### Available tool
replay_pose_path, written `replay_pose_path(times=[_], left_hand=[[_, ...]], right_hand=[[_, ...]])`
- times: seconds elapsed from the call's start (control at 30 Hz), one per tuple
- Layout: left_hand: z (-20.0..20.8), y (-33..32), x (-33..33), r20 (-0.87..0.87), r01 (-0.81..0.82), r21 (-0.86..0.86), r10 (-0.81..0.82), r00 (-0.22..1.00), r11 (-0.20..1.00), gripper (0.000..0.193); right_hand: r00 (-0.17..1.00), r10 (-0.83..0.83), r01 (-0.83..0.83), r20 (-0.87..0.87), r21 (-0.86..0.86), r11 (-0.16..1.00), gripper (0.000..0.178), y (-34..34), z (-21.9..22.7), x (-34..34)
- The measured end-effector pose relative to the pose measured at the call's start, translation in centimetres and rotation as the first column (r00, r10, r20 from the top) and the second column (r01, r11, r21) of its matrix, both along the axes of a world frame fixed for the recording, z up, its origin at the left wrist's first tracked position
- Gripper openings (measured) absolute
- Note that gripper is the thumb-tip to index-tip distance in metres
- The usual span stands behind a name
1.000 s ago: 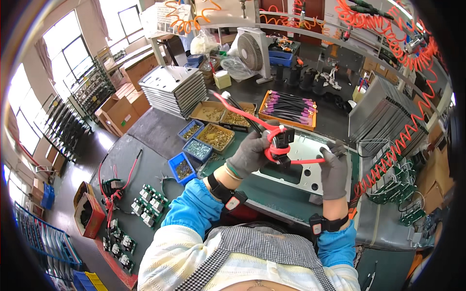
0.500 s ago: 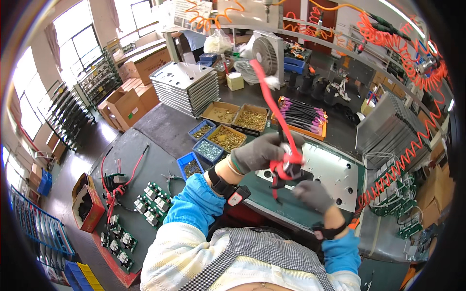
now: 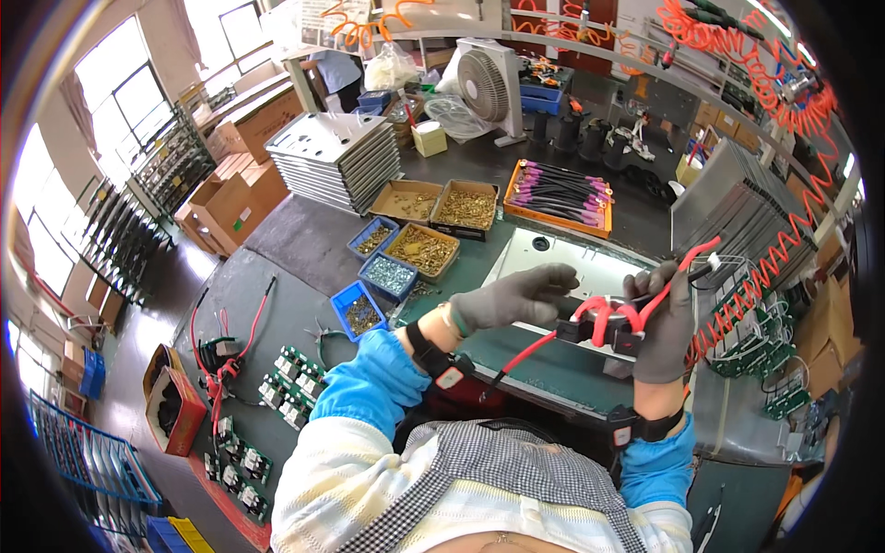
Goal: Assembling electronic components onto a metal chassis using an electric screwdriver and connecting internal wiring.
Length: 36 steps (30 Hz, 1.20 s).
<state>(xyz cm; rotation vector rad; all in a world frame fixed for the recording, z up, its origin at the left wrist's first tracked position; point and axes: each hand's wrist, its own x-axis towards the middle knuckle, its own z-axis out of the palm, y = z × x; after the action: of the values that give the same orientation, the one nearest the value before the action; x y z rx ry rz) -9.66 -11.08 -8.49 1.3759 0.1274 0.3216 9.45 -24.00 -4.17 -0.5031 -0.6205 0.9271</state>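
Now the grey-gloved right hand [image 3: 664, 343] holds the red-cable-wound black block [image 3: 601, 324], leaving the grey-gloved left hand [image 3: 507, 300] apparently freed, loosely spread beside it.

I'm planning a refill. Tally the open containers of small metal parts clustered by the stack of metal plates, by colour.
Blue bins: 3
Brown or tan boxes: 3
Total: 6

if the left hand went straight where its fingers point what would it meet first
Most likely the right hand, across a short gap. The black part wrapped in red cable sits lower, so with depth unclear the left hand might brush that first.
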Motion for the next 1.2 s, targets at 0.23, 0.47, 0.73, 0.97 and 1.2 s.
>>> replay_pose_path(times=[0.23, 0.47, 0.73, 0.97, 1.2], left_hand=[[5.1, -0.7, -1.4, -0.122, 0.285, 0.682, -0.279, 0.953, 0.673, 0.096], [5.7, -0.3, -3.5, -0.256, 0.416, 0.681, -0.336, 0.906, 0.602, 0.099], [6.2, 0.1, -4.3, -0.090, 0.107, 0.973, -0.090, 0.992, 0.202, 0.062], [3.7, 1.3, -2.9, 0.210, -0.192, 0.977, -0.238, 0.948, 0.096, 0.066], [0.3, 2.0, -1.8, -0.038, 0.093, 0.988, -0.393, 0.919, 0.120, 0.051]], right_hand=[[0.984, 0.123, -0.130, -0.128, -0.046, 0.990, 0.018, 1.4, -2.8, -2.1], [0.957, 0.246, -0.256, -0.156, -0.048, 0.965, 0.020, 4.0, -5.7, -2.2], [0.968, 0.161, -0.153, -0.192, 0.053, 0.987, 0.018, 4.6, -4.6, -5.3], [0.998, -0.015, 0.016, 0.061, -0.018, 1.000, 0.026, 3.9, -4.0, -5.4], [0.933, 0.270, -0.162, -0.238, 0.393, 0.905, 0.013, 2.3, -2.5, 1.9]])
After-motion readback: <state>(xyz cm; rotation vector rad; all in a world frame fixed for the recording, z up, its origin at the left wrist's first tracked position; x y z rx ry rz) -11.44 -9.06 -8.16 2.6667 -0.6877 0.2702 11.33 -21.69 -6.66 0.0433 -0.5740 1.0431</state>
